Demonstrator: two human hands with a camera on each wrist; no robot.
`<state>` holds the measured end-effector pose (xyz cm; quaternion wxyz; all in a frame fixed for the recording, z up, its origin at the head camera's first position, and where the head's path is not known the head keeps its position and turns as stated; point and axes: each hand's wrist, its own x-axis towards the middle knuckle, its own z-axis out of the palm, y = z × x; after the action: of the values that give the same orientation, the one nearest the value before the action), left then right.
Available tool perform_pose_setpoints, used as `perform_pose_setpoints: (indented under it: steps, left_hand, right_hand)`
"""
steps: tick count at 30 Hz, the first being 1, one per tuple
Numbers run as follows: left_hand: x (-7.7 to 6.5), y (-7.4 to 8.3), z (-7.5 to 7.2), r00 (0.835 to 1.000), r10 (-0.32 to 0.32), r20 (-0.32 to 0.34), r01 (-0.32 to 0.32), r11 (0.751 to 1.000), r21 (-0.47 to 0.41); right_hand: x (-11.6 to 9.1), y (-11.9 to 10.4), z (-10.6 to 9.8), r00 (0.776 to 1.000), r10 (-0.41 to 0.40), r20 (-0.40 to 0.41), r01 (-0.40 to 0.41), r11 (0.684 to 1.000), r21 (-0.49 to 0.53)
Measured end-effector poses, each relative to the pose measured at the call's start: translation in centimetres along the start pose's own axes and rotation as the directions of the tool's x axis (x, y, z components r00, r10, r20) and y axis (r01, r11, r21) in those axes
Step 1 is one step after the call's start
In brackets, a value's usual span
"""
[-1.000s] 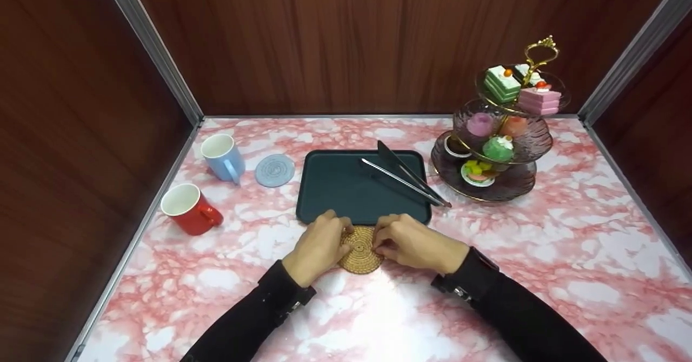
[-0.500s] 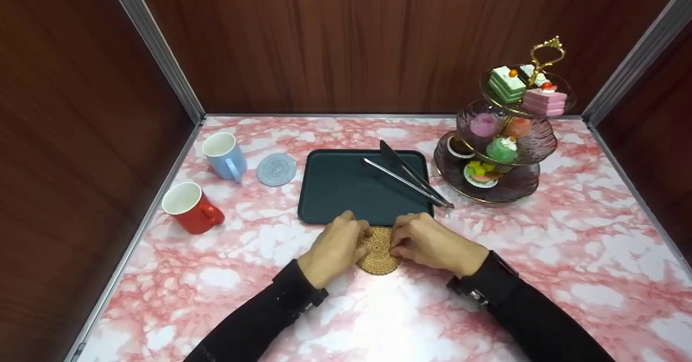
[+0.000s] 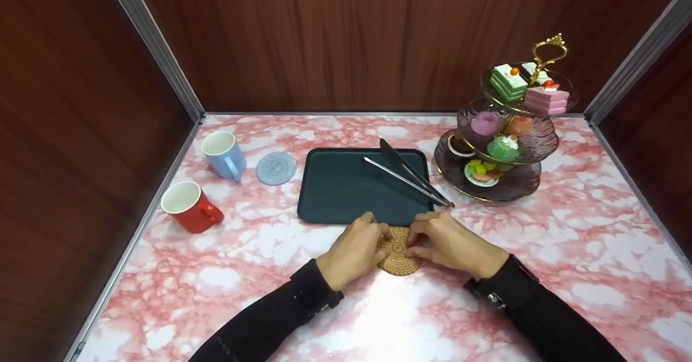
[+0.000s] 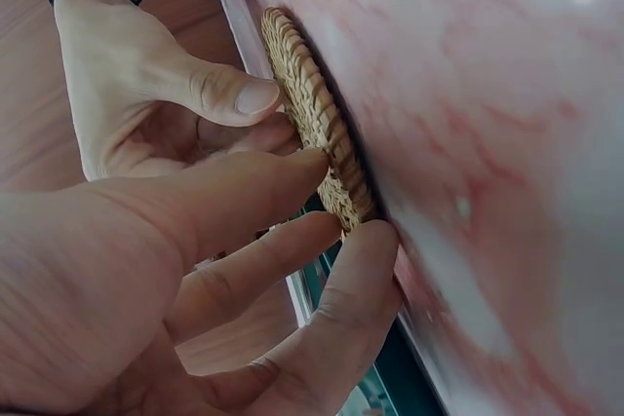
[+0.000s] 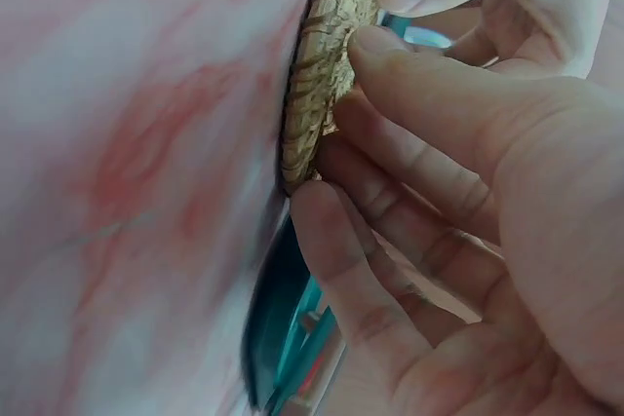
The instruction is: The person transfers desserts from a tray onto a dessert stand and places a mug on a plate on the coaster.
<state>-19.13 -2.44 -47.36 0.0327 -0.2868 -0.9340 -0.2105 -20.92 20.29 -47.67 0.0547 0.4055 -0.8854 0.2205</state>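
A round woven straw coaster (image 3: 400, 256) lies on the pink marbled table, just in front of the dark tray (image 3: 346, 189). My left hand (image 3: 352, 253) grips its left side, thumb on top and fingers at the edge. From the opposite side my right hand (image 3: 458, 247) grips it in the same manner. Close up in the left wrist view, the coaster (image 4: 317, 104) sits low against the tabletop with fingertips along its rim. In the right wrist view, a finger (image 5: 327, 226) of my right hand presses by the coaster's edge.
Metal tongs (image 3: 403, 181) lie across the tray's right side. A three-tier stand (image 3: 519, 186) of cakes and desserts is at the back right. A blue mug (image 3: 224, 159), a red mug (image 3: 194, 213) and a grey-blue coaster (image 3: 275, 168) occupy the left side.
Both hands have slid the woven coaster to the right along the front of the tray, keeping their grip. The tray, tongs, mugs and stand stay in place.
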Motion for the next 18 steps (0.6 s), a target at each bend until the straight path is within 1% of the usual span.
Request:
perform_pose_setpoints:
  steps: [4,8,9,18]
  left_hand:
    - [0.3,0.6,0.2,1.000,0.017,0.003,-0.017,1.000,0.020]
    - [0.5,1.0,0.5,0.999,0.040,0.010,-0.040,0.999,0.032]
    - [0.5,1.0,0.5,0.999,0.044,0.010,-0.045,0.999,0.028]
    - [0.5,0.9,0.6,0.995,0.097,-0.020,-0.097,0.995,0.007]
  right_hand:
    - [-0.6,0.3,-0.3,1.000,0.024,0.007,-0.024,1.000,0.005]
    - [-1.1,0.6,-0.6,0.999,0.031,0.021,-0.031,0.999,0.013]
    - [-1.3,0.7,-0.6,0.999,0.031,0.026,-0.032,0.999,0.023]
    - [-2.3,1.0,-1.4,0.997,0.057,0.043,-0.057,0.998,0.005]
